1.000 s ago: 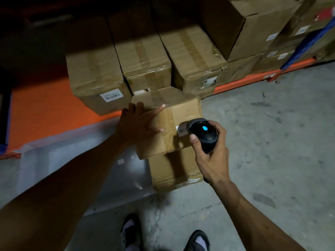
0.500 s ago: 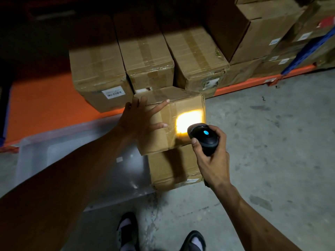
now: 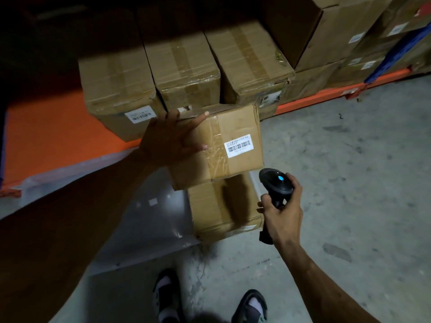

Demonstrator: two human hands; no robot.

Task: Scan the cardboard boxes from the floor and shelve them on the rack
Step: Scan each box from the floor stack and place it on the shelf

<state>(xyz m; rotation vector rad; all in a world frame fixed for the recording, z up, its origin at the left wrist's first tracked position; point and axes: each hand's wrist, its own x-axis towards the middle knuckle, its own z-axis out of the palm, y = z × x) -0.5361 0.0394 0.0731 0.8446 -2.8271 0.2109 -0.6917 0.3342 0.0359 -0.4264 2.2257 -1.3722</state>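
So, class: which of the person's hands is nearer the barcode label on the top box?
Left. The left hand presses the box face beside the barcode label; the right hand is below it.

Left grip [image 3: 171, 141] splayed flat; right grip [image 3: 281, 212] curled.

Cardboard box [image 3: 224, 145]: brown, taped, tilted, white barcode label [image 3: 239, 145] facing up, resting atop second box [image 3: 221, 210] on floor. Three taped boxes [image 3: 184, 68] in a row on orange rack [image 3: 53, 138] behind.
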